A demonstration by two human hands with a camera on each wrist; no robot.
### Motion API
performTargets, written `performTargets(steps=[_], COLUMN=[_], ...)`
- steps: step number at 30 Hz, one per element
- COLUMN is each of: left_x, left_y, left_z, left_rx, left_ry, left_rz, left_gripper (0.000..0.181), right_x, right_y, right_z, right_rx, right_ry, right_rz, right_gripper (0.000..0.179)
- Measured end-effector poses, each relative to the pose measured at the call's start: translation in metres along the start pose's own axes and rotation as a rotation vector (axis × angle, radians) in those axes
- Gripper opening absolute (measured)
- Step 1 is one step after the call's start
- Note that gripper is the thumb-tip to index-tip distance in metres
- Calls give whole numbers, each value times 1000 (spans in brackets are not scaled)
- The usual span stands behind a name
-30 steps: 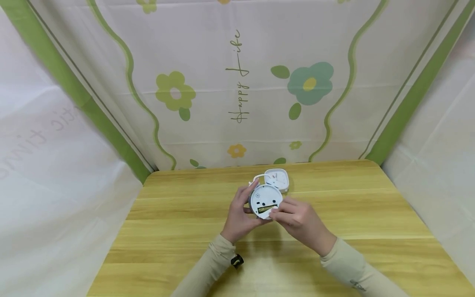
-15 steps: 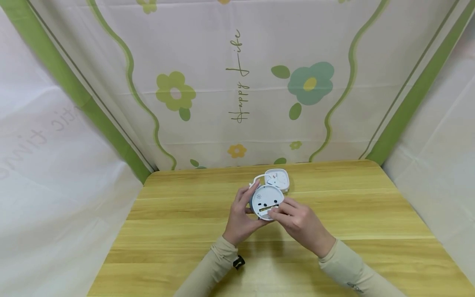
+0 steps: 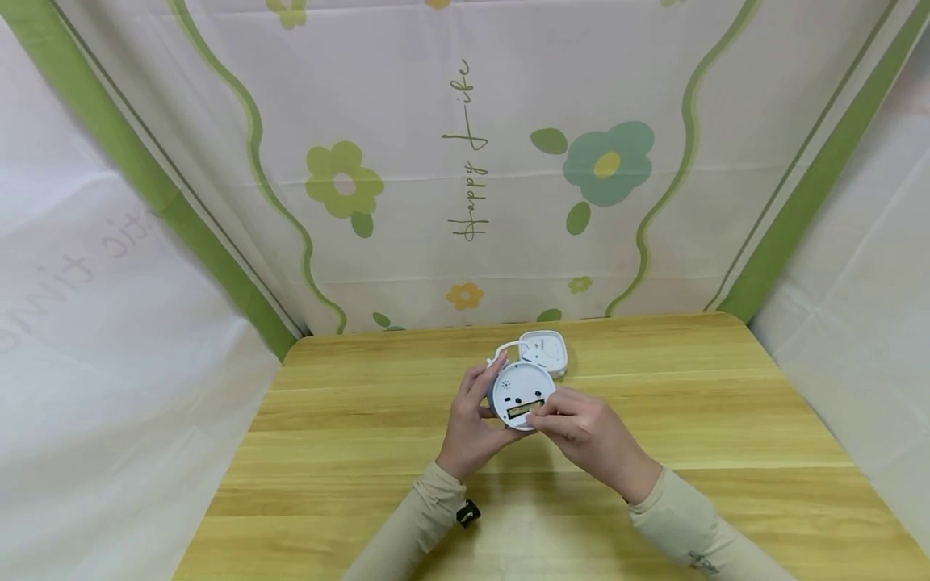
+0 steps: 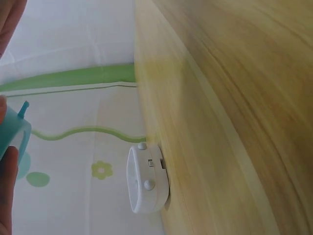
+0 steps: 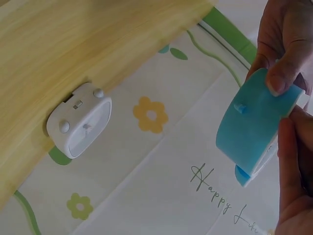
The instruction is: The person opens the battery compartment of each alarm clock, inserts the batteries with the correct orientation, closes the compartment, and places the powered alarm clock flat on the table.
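A round alarm clock (image 3: 521, 379), white at the back and blue round its side, is held off the table by my left hand (image 3: 467, 428). The fingers of that hand lie along the left side and the thumb is underneath. The clock's back faces me, with the battery slot (image 3: 525, 410) uncovered; a tan strip shows inside, too small to identify. At the slot's lower right, my right hand (image 3: 590, 432) pinches a small white cover (image 3: 529, 419), mostly hidden by the fingertips. The blue side of the clock shows in the right wrist view.
Behind the held clock, a white square clock (image 3: 549, 355) stands on the wooden table (image 3: 349, 452). A printed curtain (image 3: 407, 234) hangs along the table's back edge, with white cloth at both sides. A black device (image 3: 468, 513) sits at the left wrist.
Half a second ago the white cover lay over part of the battery slot; now more of the slot shows. Both hands have stayed nearly in place.
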State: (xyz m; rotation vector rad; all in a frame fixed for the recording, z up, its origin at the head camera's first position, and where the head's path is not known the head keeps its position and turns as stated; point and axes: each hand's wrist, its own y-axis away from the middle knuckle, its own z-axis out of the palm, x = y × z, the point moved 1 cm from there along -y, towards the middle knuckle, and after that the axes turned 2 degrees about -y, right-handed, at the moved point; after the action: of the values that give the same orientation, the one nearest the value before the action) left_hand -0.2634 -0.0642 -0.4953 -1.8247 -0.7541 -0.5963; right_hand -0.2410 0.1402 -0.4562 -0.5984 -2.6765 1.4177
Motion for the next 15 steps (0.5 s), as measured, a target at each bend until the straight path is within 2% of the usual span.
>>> performTargets(steps=[4,6,10,15], left_x=[-2,-4,-5,-4], left_y=[1,1,1,1], left_z=[1,2,3,4], left_rx=[-4,0,11,11], left_ry=[-2,-6,2,23], left_rz=[5,15,22,0], left_gripper=[105,105,106,106], right_x=[0,0,0,-2], right_y=[1,1,0,1], right_z=[-2,-2,0,2], right_rx=[-36,-44,-22,-20], right_ry=[-19,-8,55,139], right_rz=[31,28,-48,-92], right_gripper=[33,34,40,45])
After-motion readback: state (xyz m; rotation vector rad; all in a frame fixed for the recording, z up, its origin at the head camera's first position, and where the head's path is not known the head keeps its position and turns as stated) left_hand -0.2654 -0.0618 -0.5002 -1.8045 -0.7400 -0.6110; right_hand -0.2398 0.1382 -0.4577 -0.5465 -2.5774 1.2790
